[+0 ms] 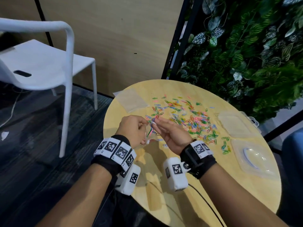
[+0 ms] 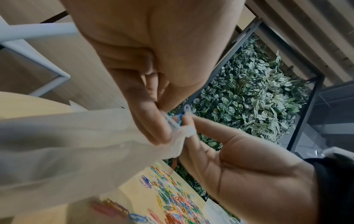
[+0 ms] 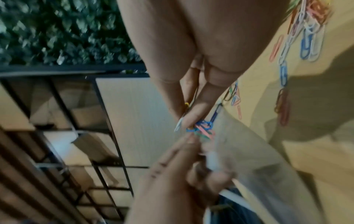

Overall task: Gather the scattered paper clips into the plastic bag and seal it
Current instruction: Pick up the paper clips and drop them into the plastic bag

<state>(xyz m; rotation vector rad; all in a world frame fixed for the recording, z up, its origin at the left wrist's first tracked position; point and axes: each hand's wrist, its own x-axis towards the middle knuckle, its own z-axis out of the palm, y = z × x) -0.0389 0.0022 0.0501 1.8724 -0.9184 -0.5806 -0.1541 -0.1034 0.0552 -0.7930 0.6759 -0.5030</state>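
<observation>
Paper clips (image 1: 185, 117), thin bent wire coated in bright colours, lie scattered across the middle of the round wooden table (image 1: 196, 185), mostly to the right and far side of our hands. A small tangle of clips (image 3: 203, 128) is pinched in our right hand (image 1: 173, 136) between thumb and forefinger, the other fingers loosely extended. Our left hand (image 1: 134, 130) holds the plastic bag (image 2: 67, 148), fingers curled and pinching its top edge; the bag is clear, limp film hanging down toward the table. The clips sit right at the bag's mouth, just to the right of the left fingertips, and the bag's long axis drops away below them, so we judge the coming move to be a short push leftward and down into the opening. How wide the mouth gapes we cannot tell.

Farther left lies another flat clear bag (image 1: 132, 99). At the right edge rest a clear plastic box (image 1: 236, 125) and its lid (image 1: 252, 158). A white chair (image 1: 41, 66) stands on the dark floor.
</observation>
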